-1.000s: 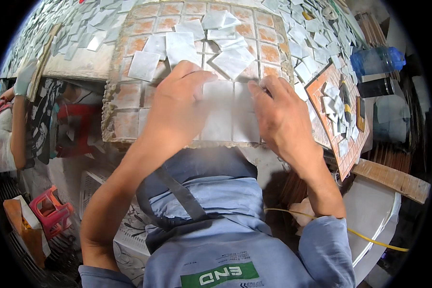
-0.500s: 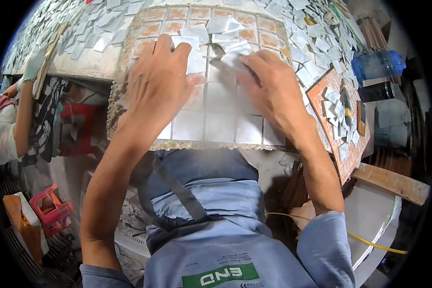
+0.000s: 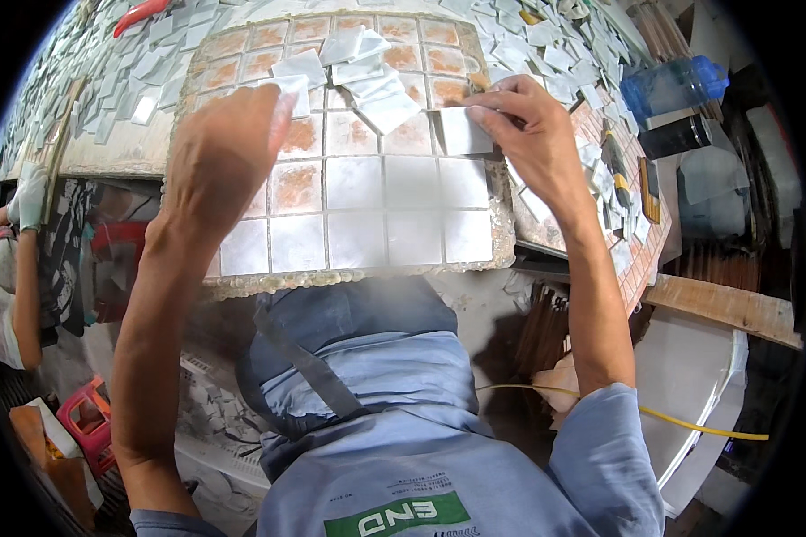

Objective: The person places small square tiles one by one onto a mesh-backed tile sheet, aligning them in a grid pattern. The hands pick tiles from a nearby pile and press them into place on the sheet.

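A thick slab with a grid of square recesses [image 3: 295, 183] lies before me. Pale square tiles fill much of its two nearest rows; farther recesses show reddish-brown stains. My right hand [image 3: 539, 125] pinches a white tile [image 3: 466, 132] between thumb and fingers, tilted over a recess at the slab's right side. Over the slab's left side, my left hand [image 3: 224, 157] has its fingers curled together, slightly blurred. Its fingertips are beside a loose white tile [image 3: 301, 70]; whatever they hold is hidden. Several more loose tiles [image 3: 367, 80] overlap in a pile between my hands.
Many loose tiles [image 3: 139, 76] cover the table beyond. A red-handled tool [image 3: 141, 14] lies at the far left. On the right are a tiled board [image 3: 631, 259], a yellow-and-black tool [image 3: 616, 170] and a blue bottle [image 3: 676, 88]. Another person's gloved hand [image 3: 32, 192] shows at left.
My right hand has drawn back from the middle to the slab's right side and now holds up a tile. The left hand has lifted and its fingers have curled. The view has shifted right.
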`<state>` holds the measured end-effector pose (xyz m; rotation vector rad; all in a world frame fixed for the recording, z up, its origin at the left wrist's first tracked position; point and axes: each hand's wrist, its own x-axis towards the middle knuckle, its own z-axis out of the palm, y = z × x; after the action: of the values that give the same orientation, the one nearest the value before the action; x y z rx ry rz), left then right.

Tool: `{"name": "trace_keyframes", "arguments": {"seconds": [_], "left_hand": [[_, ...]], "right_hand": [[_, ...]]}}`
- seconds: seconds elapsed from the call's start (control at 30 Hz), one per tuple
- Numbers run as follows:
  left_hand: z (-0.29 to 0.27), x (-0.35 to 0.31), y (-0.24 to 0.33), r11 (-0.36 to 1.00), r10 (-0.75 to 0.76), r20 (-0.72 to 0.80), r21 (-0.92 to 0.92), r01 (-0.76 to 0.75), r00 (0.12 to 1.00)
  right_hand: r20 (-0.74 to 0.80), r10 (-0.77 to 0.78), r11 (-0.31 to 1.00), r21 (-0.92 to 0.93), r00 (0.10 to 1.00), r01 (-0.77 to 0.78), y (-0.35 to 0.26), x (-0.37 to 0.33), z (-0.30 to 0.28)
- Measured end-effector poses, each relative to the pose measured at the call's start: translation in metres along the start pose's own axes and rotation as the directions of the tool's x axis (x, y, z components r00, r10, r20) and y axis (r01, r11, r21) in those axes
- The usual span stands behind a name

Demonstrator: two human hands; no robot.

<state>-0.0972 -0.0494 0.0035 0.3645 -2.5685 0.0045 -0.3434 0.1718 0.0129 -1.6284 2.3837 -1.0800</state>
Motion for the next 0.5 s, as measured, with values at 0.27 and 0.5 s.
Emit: {"name": "trace_keyframes", "arguments": {"seconds": [0.27,0.5], "left_hand": [[-0.013,0.002,0.0,0.905,-0.335,-0.068,-0.302,0.301,0.94],[-0.053,-0.014,0.02,0.239,-0.511,0.498,-0.7,0.673,0.7]], "right_hand": [[0.068,-0.026,0.967,-0.25,0.997,0.042,-0.013,-0.002,0.009],[0.047,-0.116,0.953,-0.275,0.992,0.124,-0.016,-0.018,0.011]]}}
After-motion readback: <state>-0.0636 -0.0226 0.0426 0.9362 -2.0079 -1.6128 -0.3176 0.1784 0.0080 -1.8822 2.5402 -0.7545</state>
